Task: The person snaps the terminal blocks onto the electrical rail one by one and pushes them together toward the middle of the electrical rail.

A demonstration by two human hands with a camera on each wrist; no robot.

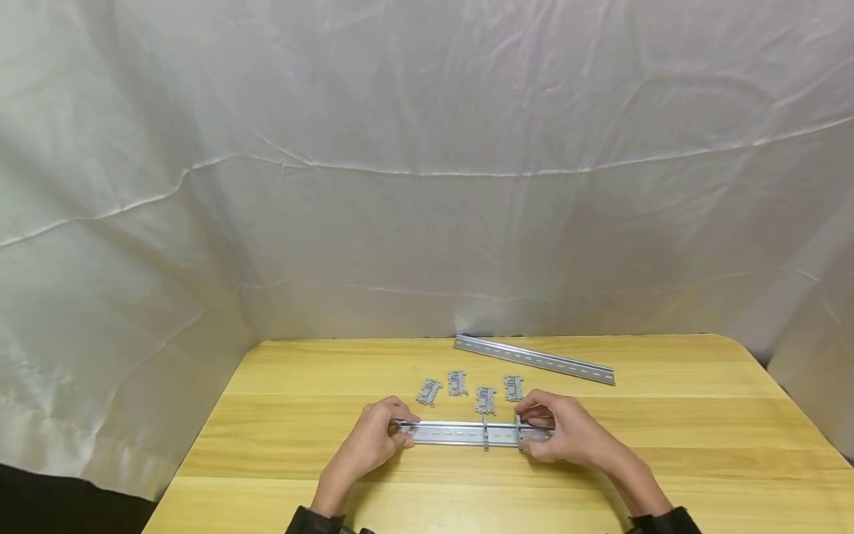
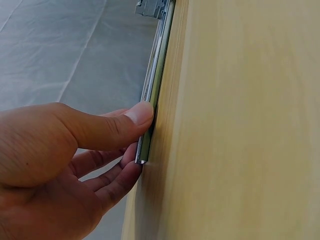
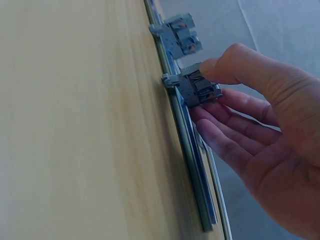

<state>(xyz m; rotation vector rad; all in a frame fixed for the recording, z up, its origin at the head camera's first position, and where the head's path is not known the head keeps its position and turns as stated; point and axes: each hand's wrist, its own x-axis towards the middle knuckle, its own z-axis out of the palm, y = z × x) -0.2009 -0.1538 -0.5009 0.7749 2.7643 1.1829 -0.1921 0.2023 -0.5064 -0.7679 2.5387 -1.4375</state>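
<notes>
The left hand [image 1: 376, 437] is pinching the left end of a metal rail [image 1: 443, 432], while the right hand [image 1: 567, 432] is gripping a grey clip [image 3: 199, 89] mounted near its right end. The rail is lying along the wooden table [image 1: 267, 452], its long axis running left to right. Another mounted clip [image 1: 485, 432] is standing crosswise between the hands. Four loose clips [image 1: 485, 400] are lying just beyond, before a slanting, slotted spare rail [image 1: 534, 359]. Wrinkled fabric [image 1: 427, 230] is hanging behind.
</notes>
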